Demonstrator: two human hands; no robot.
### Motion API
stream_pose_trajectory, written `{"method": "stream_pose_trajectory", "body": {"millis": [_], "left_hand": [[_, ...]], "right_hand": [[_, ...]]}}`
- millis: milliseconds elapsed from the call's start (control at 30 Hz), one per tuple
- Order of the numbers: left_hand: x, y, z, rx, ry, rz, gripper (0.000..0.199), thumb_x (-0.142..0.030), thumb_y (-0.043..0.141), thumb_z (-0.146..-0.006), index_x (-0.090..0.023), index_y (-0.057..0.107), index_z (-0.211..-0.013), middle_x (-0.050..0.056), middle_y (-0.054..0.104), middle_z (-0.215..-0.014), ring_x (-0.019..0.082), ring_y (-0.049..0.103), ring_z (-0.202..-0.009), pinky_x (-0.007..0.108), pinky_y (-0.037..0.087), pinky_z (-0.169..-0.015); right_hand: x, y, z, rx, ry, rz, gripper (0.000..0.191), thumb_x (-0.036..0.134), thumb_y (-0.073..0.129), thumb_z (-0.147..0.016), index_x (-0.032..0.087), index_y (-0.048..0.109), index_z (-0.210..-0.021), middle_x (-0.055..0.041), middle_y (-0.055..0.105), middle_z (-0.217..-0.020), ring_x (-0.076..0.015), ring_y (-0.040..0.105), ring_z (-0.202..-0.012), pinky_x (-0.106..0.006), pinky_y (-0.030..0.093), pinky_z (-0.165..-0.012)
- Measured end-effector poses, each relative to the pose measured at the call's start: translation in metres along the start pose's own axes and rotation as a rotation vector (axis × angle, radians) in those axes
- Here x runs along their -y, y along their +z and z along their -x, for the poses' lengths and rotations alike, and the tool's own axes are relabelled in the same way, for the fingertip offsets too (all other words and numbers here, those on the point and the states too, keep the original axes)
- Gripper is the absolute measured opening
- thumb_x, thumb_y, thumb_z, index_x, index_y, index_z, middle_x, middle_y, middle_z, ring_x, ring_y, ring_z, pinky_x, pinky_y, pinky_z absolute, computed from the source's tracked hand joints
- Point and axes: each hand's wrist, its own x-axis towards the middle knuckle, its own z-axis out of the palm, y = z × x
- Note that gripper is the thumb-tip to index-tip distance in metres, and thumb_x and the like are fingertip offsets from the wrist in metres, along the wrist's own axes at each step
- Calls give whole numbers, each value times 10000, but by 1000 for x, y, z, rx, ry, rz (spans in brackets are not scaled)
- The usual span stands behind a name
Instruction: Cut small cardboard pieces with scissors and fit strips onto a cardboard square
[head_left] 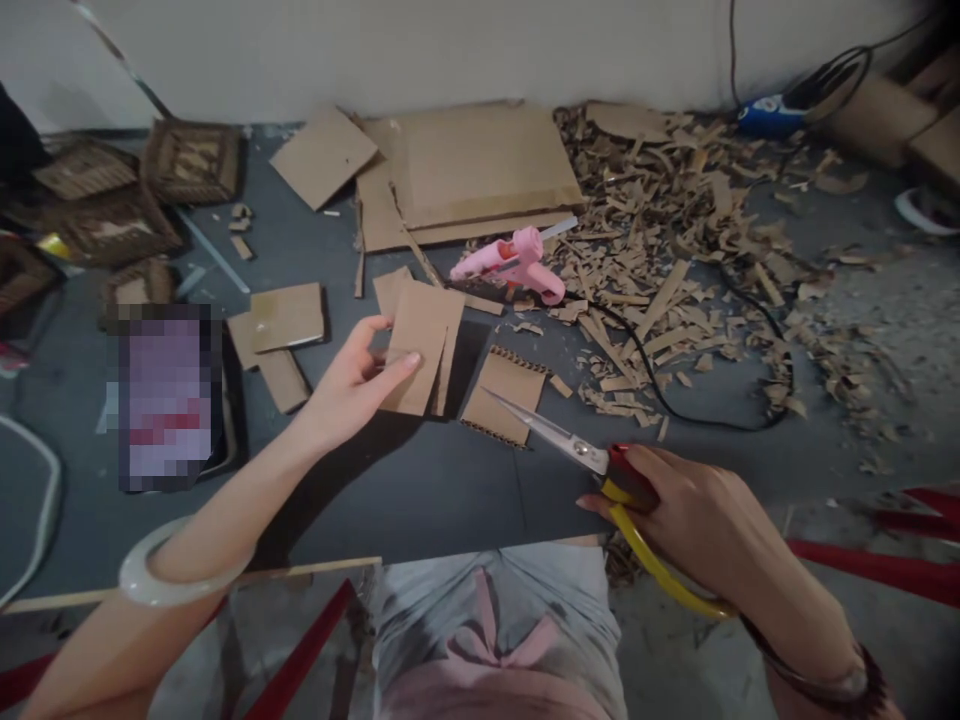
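Note:
My left hand (pixel 358 385) pinches the edge of a folded brown cardboard piece (pixel 417 350) over a dark grey work surface (pixel 405 500). My right hand (pixel 679 510) grips yellow-handled scissors (pixel 574 445), whose closed steel blades point up and left. Their tip stops just short of a small cardboard square with corrugated edges (pixel 504 395). A pink hot glue gun (pixel 517 265) lies on its side farther up, with a black cable (pixel 675 385) trailing right from it.
Large cardboard sheets (pixel 465 175) lie at the back, beside a heap of cardboard scraps (pixel 667 230). Woven cardboard pieces (pixel 191 165) sit at the upper left. A pixelated rectangular object (pixel 165 397) lies left of my left hand. A white bangle (pixel 176 565) circles my left wrist.

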Motion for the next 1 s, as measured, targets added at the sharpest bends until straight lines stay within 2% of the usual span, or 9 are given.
{"method": "stream_pose_trajectory", "body": {"millis": [100,200,333,467,600,667,900,1000], "left_hand": [[-2,3,2,-10,-10,-50,494,-455,686,-694,-193,437,-1031,-7,625,-702,142,615,-587,203,485,-508],[-2,3,4,-14,-29,-71,502,-483,669,-702,-185,440,-1035,3,638,-731,143,628,-618,202,484,-522],[0,5,6,50,-54,-56,509,-488,652,-712,-187,426,-1056,33,672,-816,172,664,-708,237,521,-588],[-2,9,9,115,-86,-43,487,-461,648,-709,-188,406,-1031,26,676,-789,185,676,-694,243,522,-567],[-2,12,12,143,-127,-15,459,-408,656,-705,-194,391,-1012,-7,655,-710,183,675,-662,228,510,-529],[-2,13,13,148,-134,-5,458,-395,657,-705,-193,387,-1014,-11,651,-700,181,674,-654,227,509,-524],[0,15,15,170,-111,-52,469,-417,648,-717,-188,379,-1024,12,659,-747,179,668,-679,241,516,-547],[1,15,16,179,-113,-66,481,-417,648,-726,-188,368,-1042,22,664,-766,177,663,-675,246,515,-549]], "right_hand": [[3,0,-8,55,-102,28,524,616,293,-878,182,541,-718,-42,617,-585,-153,560,-437,-243,260,-430],[2,3,-13,117,-193,17,522,624,311,-872,182,537,-712,-42,618,-597,-150,563,-455,-243,263,-433],[-2,3,-14,111,-247,4,527,644,325,-859,186,522,-688,-40,609,-599,-146,558,-456,-244,279,-439],[-4,-4,-13,119,-278,-8,544,627,251,-886,192,506,-686,-27,594,-593,-139,555,-446,-241,291,-438],[-8,-9,-10,53,-237,-29,525,630,259,-883,194,496,-714,-18,580,-575,-133,530,-435,-243,302,-439],[-12,-11,-7,65,-185,-54,508,633,277,-878,200,477,-705,-9,557,-548,-132,509,-419,-245,297,-432],[-15,-18,-2,332,9,-284,487,617,287,-886,215,447,-662,-2,550,-546,-138,528,-449,-251,332,-451],[-12,-19,-3,356,20,-338,469,606,300,-887,219,450,-668,3,549,-545,-137,526,-451,-252,342,-458]]}}
